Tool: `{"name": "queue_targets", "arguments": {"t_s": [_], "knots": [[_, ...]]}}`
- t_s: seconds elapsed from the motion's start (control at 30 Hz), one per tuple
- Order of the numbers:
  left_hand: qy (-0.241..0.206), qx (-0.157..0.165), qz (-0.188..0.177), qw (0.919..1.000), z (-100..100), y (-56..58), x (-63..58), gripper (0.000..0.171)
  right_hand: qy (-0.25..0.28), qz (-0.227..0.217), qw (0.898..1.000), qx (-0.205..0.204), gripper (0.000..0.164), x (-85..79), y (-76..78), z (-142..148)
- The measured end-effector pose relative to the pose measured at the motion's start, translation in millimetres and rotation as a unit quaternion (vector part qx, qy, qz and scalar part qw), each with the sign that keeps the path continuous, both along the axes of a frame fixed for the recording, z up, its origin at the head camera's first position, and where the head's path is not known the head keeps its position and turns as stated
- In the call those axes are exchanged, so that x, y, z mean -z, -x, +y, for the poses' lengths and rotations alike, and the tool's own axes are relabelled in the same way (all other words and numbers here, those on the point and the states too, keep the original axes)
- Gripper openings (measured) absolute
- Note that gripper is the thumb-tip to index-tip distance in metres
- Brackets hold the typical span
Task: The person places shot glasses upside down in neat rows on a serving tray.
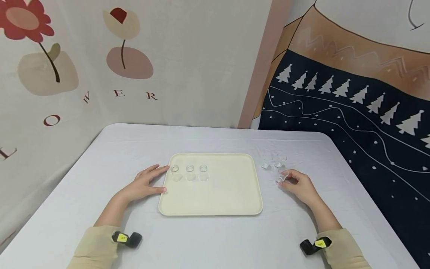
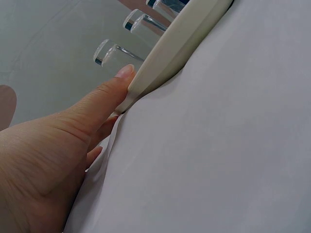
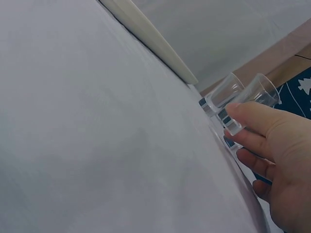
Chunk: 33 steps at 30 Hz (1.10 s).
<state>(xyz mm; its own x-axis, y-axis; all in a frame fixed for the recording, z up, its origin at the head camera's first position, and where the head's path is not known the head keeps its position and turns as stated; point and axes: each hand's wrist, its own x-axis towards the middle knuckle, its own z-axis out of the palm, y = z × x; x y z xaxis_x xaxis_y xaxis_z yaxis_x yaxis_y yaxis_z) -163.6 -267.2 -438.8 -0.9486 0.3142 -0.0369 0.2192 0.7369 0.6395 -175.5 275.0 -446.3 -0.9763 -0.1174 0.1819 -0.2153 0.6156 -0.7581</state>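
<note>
My left hand [image 1: 142, 185] lies with spread, nearly straight fingers at the left edge of a cream tray [image 1: 231, 194]; its thumb touches the rim in the left wrist view. Three small clear shot glasses stand mouth down in a row on the tray: a left one [image 1: 176, 175], a middle one [image 1: 190, 175] and a right one [image 1: 203, 175]. To the right of the tray, my right hand [image 1: 300, 185] pinches another clear shot glass [image 3: 238, 119] between thumb and fingers, low near its thick base, mouth up.
Beyond the right hand, two more clear shot glasses, one nearer the tray [image 1: 264, 164] and one beside it [image 1: 278, 163], stand mouth up on the white tablecloth [image 1: 208, 243]. Printed fabric hangs behind the table's back edge and along its right side.
</note>
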Motion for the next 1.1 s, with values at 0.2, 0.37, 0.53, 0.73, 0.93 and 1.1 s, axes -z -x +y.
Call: {"name": "queue_targets", "arguments": {"t_s": [0.2, 0.37, 0.53, 0.73, 0.93, 1.1], "knots": [[0.001, 0.000, 0.001, 1.0000, 0.0, -1.1, -0.7, 0.081, 0.019, -0.009, 1.000, -0.001, 0.028, -6.2, -2.3, -3.7], [0.002, -0.001, 0.001, 1.0000, 0.2, -1.6, -1.2, 0.082, 0.013, 0.009, 1.000, -0.008, 0.024, -11.4, -3.4, -10.2], [0.002, -0.002, 0.000, 1.0000, 0.1, -1.2, -0.8, 0.082, 0.012, 0.030, 0.999, -0.016, 0.024, -20.3, -5.2, -19.0], [0.001, -0.001, 0.001, 1.0000, -0.4, -0.5, 0.3, 0.082, 0.012, 0.053, 0.998, -0.024, 0.028, -31.0, -9.8, -30.0], [0.000, 0.001, 0.001, 1.0000, -0.9, -0.3, 1.0, 0.082, 0.023, 0.076, 0.996, -0.033, 0.031, -41.3, -14.0, -40.8], [-0.001, 0.001, 0.002, 1.0000, -1.0, -0.5, 1.3, 0.082, 0.021, 0.101, 0.994, -0.046, 0.031, -49.2, -13.5, -50.6]]}}
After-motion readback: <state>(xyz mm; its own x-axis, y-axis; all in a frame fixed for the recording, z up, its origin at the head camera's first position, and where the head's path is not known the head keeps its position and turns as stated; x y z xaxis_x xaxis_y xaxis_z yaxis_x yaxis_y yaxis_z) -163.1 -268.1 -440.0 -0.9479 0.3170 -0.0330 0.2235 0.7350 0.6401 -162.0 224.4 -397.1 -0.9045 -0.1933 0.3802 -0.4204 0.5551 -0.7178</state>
